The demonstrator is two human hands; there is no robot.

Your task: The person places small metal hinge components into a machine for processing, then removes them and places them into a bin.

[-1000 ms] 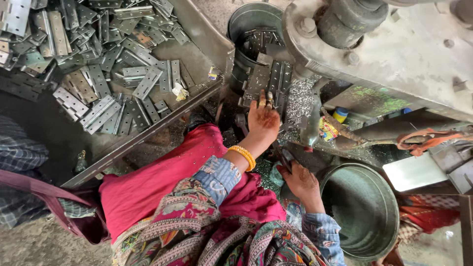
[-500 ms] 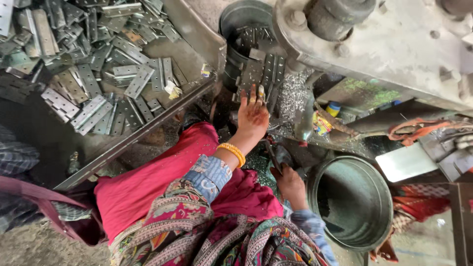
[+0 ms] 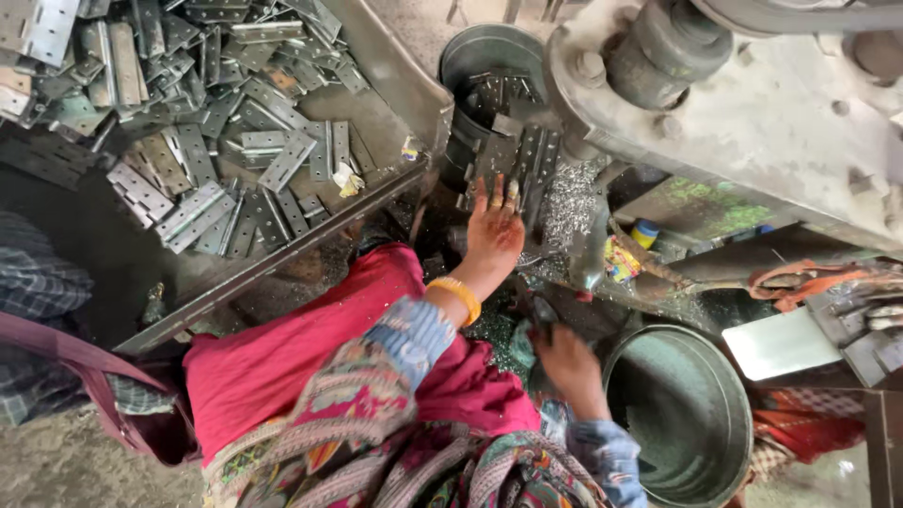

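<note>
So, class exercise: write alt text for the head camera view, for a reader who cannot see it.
A person's left hand rests, fingers spread, on punched metal hinge plates beneath a grey press machine. The right hand sits low beside a round metal tub; more hinges fill a tray at left.

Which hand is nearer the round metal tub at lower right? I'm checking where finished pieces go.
Right. The right hand sits just beside the round metal tub rim; the left hand is farther up, on the hinge plates.
</note>
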